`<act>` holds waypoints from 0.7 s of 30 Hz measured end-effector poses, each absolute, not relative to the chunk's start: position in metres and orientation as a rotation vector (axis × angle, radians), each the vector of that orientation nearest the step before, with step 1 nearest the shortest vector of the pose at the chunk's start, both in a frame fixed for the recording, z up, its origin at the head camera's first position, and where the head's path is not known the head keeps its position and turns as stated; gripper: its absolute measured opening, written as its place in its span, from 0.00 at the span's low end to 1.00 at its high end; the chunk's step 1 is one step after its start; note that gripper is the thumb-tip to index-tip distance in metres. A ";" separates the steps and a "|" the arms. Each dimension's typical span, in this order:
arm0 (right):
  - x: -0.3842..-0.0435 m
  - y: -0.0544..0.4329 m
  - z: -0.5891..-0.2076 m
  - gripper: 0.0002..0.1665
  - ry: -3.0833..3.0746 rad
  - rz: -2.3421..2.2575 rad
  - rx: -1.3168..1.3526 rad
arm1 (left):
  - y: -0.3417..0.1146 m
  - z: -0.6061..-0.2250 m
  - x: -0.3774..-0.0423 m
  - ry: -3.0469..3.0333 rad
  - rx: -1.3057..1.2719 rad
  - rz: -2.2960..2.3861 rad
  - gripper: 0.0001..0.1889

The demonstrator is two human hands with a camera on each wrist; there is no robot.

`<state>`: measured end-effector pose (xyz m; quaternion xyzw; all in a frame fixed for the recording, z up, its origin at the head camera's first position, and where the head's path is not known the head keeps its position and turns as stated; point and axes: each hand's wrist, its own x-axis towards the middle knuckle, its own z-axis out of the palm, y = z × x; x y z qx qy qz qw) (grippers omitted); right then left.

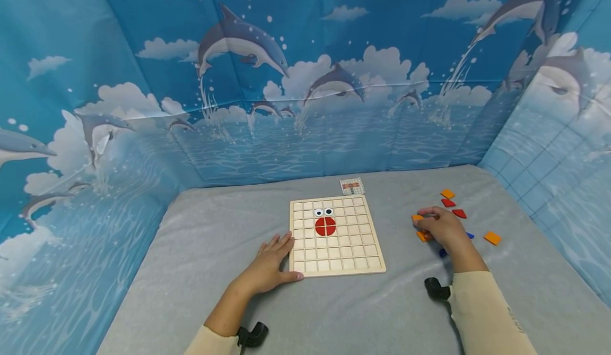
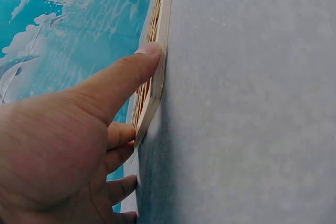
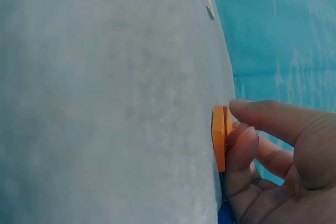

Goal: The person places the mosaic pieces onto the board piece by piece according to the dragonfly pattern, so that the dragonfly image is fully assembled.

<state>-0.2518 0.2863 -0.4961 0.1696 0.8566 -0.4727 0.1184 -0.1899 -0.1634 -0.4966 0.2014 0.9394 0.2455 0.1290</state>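
Note:
A square wooden grid board lies on the grey cloth, with two googly-eye pieces above a red disc of quarter pieces. My left hand rests at its lower left corner, fingers along the side; the thumb presses the front edge. To the right of the board, my right hand has curled fingers and pinches an orange square tile between thumb and finger, close to the cloth. Another orange tile shows beneath the hand. The fingers partly hide both tiles.
A small pattern card lies behind the board. Around my right hand are red pieces, orange tiles and blue pieces, some partly covered. A dolphin-print curtain hangs behind and beside the cloth-covered surface.

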 end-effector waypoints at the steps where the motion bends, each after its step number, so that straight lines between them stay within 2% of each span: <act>1: -0.252 0.286 -0.497 0.31 2.501 -1.387 0.505 | -0.163 -0.497 -0.190 2.731 0.586 0.713 0.51; 21: -0.252 0.283 -0.496 0.27 2.553 -1.249 0.505 | -0.162 -0.497 -0.189 2.729 0.579 0.702 0.51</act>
